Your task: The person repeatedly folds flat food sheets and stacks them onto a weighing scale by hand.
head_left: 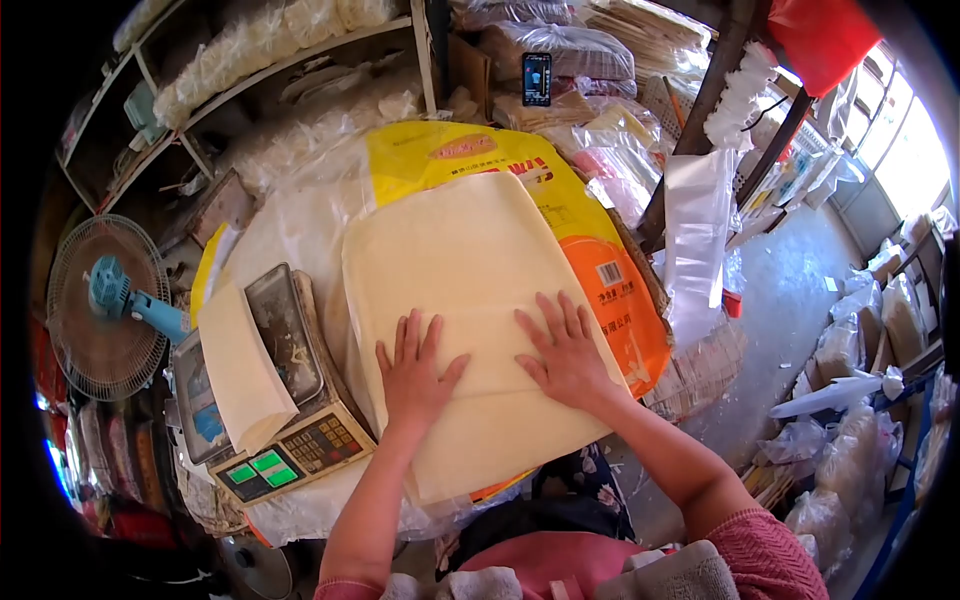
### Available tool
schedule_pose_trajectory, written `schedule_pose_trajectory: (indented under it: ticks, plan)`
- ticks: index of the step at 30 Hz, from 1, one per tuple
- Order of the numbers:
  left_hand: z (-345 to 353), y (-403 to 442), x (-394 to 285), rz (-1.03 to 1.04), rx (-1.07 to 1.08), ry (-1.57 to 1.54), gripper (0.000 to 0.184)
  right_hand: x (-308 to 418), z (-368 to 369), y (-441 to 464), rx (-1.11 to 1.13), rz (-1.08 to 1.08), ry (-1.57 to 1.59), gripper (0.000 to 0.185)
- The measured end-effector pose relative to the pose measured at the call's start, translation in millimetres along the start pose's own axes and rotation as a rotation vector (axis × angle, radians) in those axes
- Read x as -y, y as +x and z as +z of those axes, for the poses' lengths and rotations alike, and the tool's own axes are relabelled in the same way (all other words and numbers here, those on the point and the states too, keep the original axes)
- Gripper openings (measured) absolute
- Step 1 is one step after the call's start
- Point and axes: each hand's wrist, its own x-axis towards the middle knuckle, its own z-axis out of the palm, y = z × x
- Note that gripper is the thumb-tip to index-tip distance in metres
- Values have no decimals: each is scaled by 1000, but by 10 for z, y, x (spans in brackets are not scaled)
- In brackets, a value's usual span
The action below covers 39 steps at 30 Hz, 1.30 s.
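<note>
A stack of large, pale cream sheets [460, 245] lies on a yellow and orange printed sack [410, 150] in the middle of the view. My left hand [415, 370] rests flat on the sheets, left of their middle, with its fingers spread. To the right, my right hand [565, 350] also lies flat on them, fingers apart. Neither hand holds anything. A faint crease runs across the top sheet between and below the hands.
A digital scale [305, 445] with a folded cream sheet [240, 365] on its tray stands at the left. Beyond it is a fan [108, 300]. A phone [537, 80] stands upright at the back. Plastic bags [695, 240] hang at the right.
</note>
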Motion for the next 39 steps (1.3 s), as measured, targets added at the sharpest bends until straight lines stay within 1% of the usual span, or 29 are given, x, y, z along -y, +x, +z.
schedule_pose_trajectory:
  ticks: [3,16,18,21,24,25,27,28,30,31,32,33,35,36,39]
  plan:
    - [-20,-1,-13,-4,3,-11,66,-2,-10,-9,28,7,-9,58]
    - [-16,-6,-14,-18,13,-24,65,-5,17,-11,-18,-1,-9,58]
    - [-34,-6,-34,19,-4,0,64,-3,24,-22,-23,-8,-6,58]
    - [-25,23,-9,42,20,34,64,-54,38,2,51,-1,-3,60]
    - [-113,17,-30,70,51,107,63,-116,-158,28,-160,114,289,55]
    - [-147,31,-55,81,51,137,63,-111,-277,1,-118,214,337,53]
    - [-348,7,-199,1,125,173,61,-62,-545,-110,-29,423,431,48]
    - [-413,-11,-253,-36,166,190,60,-39,-595,-161,94,506,521,46]
    - [-366,-103,-267,-55,216,104,59,9,-635,-281,343,670,696,43]
    - [-336,-175,-275,-65,242,60,59,109,-582,-361,311,712,816,46]
    - [-344,-271,-306,-40,241,-122,55,217,-582,-381,258,732,928,45]
    - [-347,-351,-321,-38,279,-217,56,326,-584,-398,206,750,1040,45]
    - [-365,-478,-342,-38,351,-405,57,362,-255,-405,121,699,1387,45]
    - [-398,-515,-379,-107,370,-455,58,363,-109,-391,75,664,1559,46]
    - [-371,-710,-324,-408,153,-1475,72,647,-74,-228,90,445,1634,45]
